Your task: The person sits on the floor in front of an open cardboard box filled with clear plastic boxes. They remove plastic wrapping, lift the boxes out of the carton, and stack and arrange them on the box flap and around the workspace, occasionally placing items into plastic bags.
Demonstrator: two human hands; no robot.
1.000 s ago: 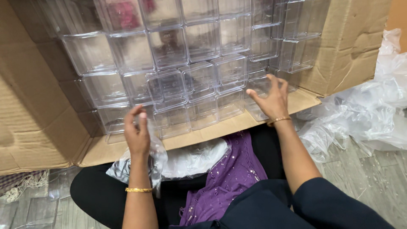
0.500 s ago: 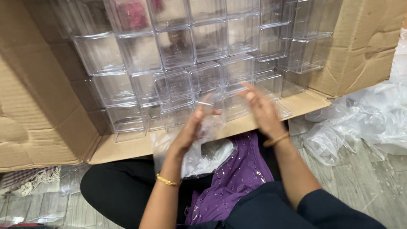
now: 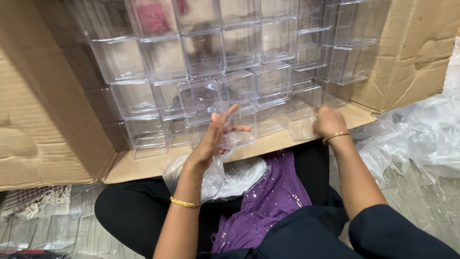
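Observation:
A large cardboard carton (image 3: 43, 120) lies on its side, packed with stacked clear plastic boxes (image 3: 201, 52). My left hand (image 3: 213, 139) reaches in at the lower middle, fingers spread around one clear box (image 3: 239, 129) that stands out from the stack. My right hand (image 3: 328, 121) is to the right, fingers curled over another clear box (image 3: 302, 127) in the bottom row on the carton's flap (image 3: 143, 165). Both wrists wear a gold bangle.
Crumpled clear plastic wrap (image 3: 417, 134) lies on the floor to the right, and more sits in my lap (image 3: 235, 177). My crossed legs in black with purple cloth (image 3: 273, 201) press against the carton flap. Flat clear pieces (image 3: 52, 230) lie at the lower left.
My left hand left the carton's lower left edge and swung right and up onto a box in the middle. My right hand stayed at the bottom row, closing its fingers on a box.

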